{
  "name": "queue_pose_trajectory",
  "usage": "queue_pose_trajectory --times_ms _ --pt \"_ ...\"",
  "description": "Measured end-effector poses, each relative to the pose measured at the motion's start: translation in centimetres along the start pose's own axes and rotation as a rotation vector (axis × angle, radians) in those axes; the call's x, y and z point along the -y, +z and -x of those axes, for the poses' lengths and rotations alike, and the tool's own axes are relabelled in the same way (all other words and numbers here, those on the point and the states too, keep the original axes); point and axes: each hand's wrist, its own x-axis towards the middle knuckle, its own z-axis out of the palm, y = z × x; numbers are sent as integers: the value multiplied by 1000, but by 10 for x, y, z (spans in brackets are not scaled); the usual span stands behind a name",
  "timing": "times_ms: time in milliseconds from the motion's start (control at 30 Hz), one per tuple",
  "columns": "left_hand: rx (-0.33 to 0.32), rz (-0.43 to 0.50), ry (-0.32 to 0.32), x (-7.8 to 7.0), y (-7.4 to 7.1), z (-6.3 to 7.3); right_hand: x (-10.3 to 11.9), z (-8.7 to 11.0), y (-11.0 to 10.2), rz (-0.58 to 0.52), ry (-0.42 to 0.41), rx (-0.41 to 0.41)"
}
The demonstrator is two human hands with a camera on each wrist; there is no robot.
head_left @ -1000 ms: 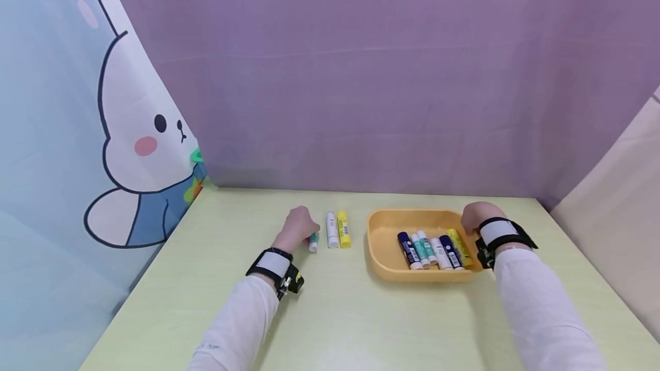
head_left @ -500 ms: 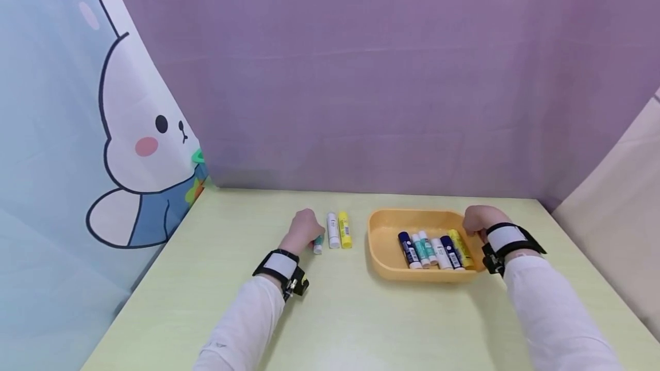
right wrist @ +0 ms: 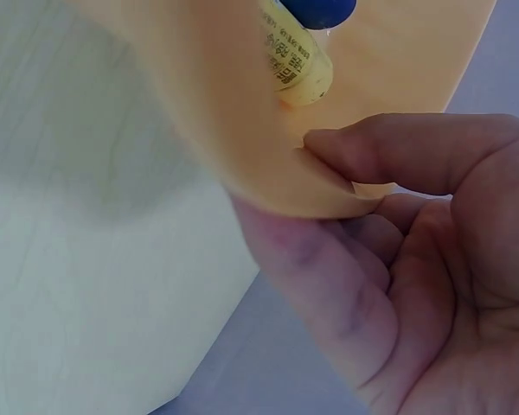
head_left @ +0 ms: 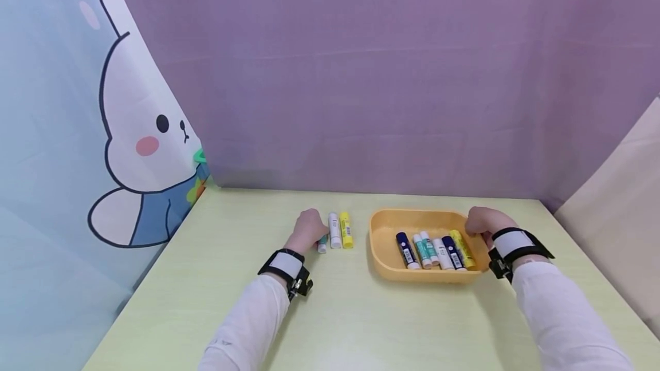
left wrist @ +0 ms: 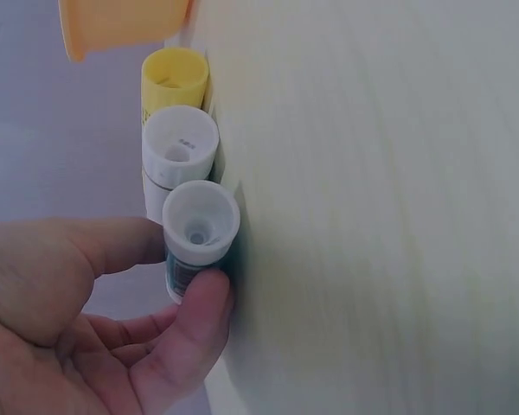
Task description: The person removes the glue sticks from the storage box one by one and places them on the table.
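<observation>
My left hand (head_left: 311, 228) pinches a teal glue stick (left wrist: 197, 246) with a white end between thumb and fingers, low over the table at the left of the row. Right beside it lie a white glue stick (head_left: 334, 230) and a yellow glue stick (head_left: 346, 230), side by side. With its thumb inside and fingers outside, my right hand (head_left: 486, 223) grips the right-hand rim of an orange tray (head_left: 423, 275). Several glue sticks lie in that tray: dark blue (head_left: 407, 251), teal (head_left: 421, 251), white (head_left: 442, 254) and, nearest the right hand, yellow (head_left: 462, 249).
The pale table (head_left: 356, 325) runs back to a purple cloth (head_left: 350, 85). A blue cloth printed with a cartoon figure (head_left: 146, 153) hangs on the left, and a cream cloth (head_left: 619, 216) on the right.
My left hand has shifted a little to the right with the teal glue stick, closer to the white one. The leftmost dark blue stick in the tray has slid slightly left, apart from its neighbour.
</observation>
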Motion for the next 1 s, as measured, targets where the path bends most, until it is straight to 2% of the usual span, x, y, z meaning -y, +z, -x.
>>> queue_pose_trajectory --times_ms 200,433,1000 --pt "-4 15 -20 -1 0 0 -1 -1 1 -6 -7 -15" --pt "-13 -15 -26 0 1 0 0 1 3 -11 -19 -29" --pt "-21 -16 -36 1 0 1 2 3 3 -14 -41 -25"
